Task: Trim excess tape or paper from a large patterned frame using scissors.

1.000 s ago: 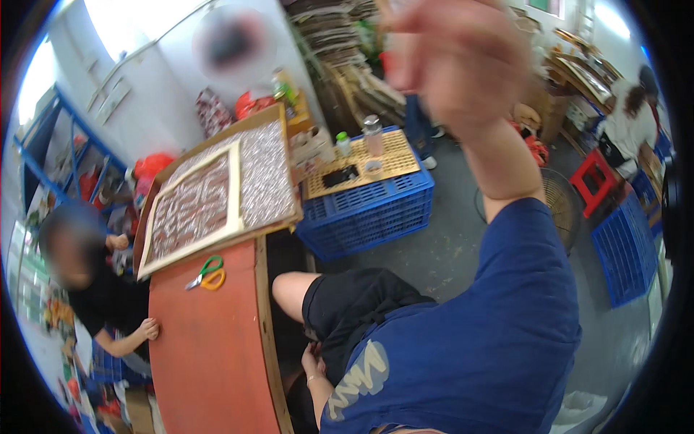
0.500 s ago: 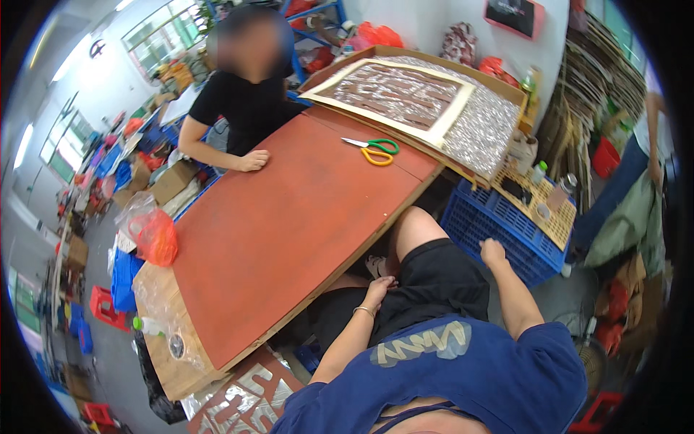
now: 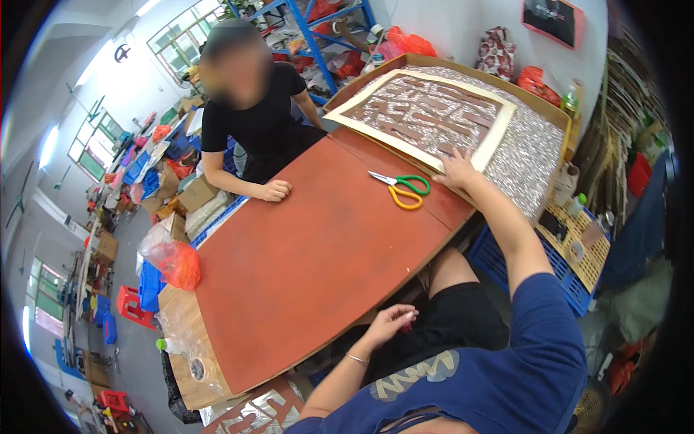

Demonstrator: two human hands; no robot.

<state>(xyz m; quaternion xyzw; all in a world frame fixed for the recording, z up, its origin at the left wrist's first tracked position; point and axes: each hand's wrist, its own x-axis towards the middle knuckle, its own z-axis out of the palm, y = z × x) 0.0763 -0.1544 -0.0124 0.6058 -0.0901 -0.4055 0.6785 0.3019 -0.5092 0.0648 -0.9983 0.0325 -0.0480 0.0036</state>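
My right hand [image 3: 460,172] reaches out over the near corner of a cream frame [image 3: 499,134], its fingers stretched apart by a brown cut strip. Inside that frame lie several brown strips [image 3: 430,119] on a crinkled silvery sheet [image 3: 531,137]. My left hand [image 3: 390,327] hovers above my lap beside the table edge, its fingers curled together. Something small and dark red shows at its fingertips, too small to make out. Scissors [image 3: 405,192] with one green and one yellow handle rest on the reddish-brown tabletop [image 3: 311,253], left of my right hand.
Across the table a person in black [image 3: 253,126] rests a closed hand on its edge. A red plastic bag [image 3: 179,266] sits at the left corner. To the right stands a blue crate [image 3: 560,271] with bottles on its top. Cut brown sheets [image 3: 264,412] lie below the table.
My right hand has risen from beside my thigh to the cream frame. My left hand has lifted slightly off my lap. The view has shifted, and the other person sits more upright.
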